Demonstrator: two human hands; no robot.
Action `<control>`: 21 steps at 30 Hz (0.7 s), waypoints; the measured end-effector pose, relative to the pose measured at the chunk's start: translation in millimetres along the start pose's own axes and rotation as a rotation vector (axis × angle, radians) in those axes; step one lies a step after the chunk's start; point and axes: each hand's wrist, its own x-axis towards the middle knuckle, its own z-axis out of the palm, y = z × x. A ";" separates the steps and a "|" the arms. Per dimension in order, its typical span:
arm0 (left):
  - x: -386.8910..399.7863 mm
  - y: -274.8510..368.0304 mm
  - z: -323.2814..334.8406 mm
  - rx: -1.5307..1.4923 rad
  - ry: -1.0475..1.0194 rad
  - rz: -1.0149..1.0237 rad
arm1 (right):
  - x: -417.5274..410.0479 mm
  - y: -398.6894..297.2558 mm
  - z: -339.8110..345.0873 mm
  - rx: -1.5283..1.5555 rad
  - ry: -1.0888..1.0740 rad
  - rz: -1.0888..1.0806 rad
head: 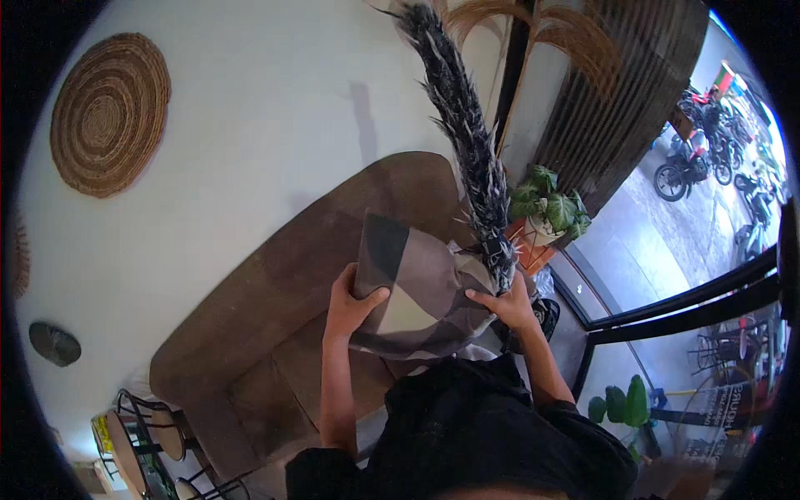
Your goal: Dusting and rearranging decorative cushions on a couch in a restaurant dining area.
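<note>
Both of my hands hold a patterned throw cushion (419, 269) with grey, mauve, dark and cream patches, above the seat of a brown upholstered sofa (287, 300). My left hand (353, 300) grips its left edge, thumb on the front face. On its right side my right hand (506, 303) has its thumb on the fabric; the fingers behind are hidden. A tall dark feathery plume (465, 119) rises just beside my right hand and overlaps the cushion's edge; whether that hand touches it, I cannot tell.
A potted plant (550, 206) stands on an orange-brown stand (531, 253) to the right, near glass doors with dark frames (687, 309). Motorcycles are outside. Round tables and chairs (165, 431) stand at lower left. A woven disc (109, 115) hangs on the wall.
</note>
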 end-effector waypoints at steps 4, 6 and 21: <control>5.1 6.1 9.3 0.007 -0.070 0.031 | -1.1 2.0 -9.4 -0.041 0.037 0.046; 2.8 18.0 22.8 0.112 0.008 0.251 | -3.3 6.2 -14.0 -0.168 0.106 0.022; -16.1 0.1 4.6 0.306 0.147 0.355 | -41.8 99.9 -66.3 -0.881 0.069 0.397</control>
